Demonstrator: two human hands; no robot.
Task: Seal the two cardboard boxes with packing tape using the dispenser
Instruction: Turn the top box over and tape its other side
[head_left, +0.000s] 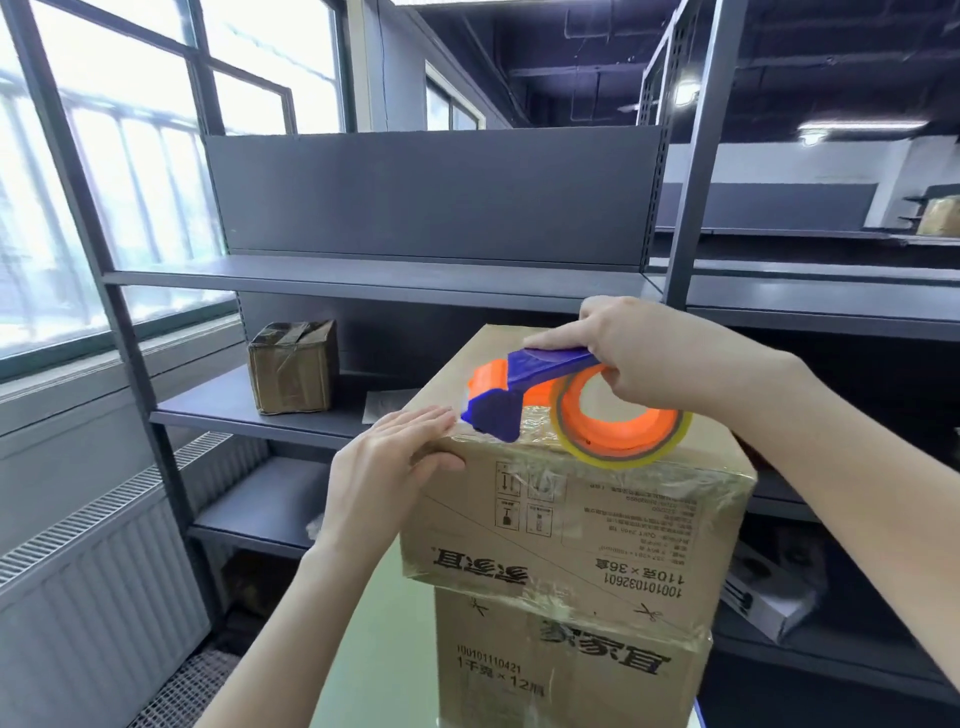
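Observation:
Two cardboard boxes are stacked in front of me. The upper box (582, 509) rests on the lower box (566, 670), and both show glossy clear tape on their edges. A blue and orange tape dispenser (550, 395) with a roll of clear tape lies on the upper box's top near its front edge. My right hand (654, 353) grips the dispenser's blue handle from above. My left hand (395, 457) presses flat on the box's top left front corner, fingers straight, just beside the dispenser's blade end.
Grey metal shelving (415, 280) stands behind the boxes. A small taped box (293, 366) sits on a middle shelf at left. A white flat package (769, 592) lies on a low shelf at right. Windows and a radiator (88, 597) line the left wall.

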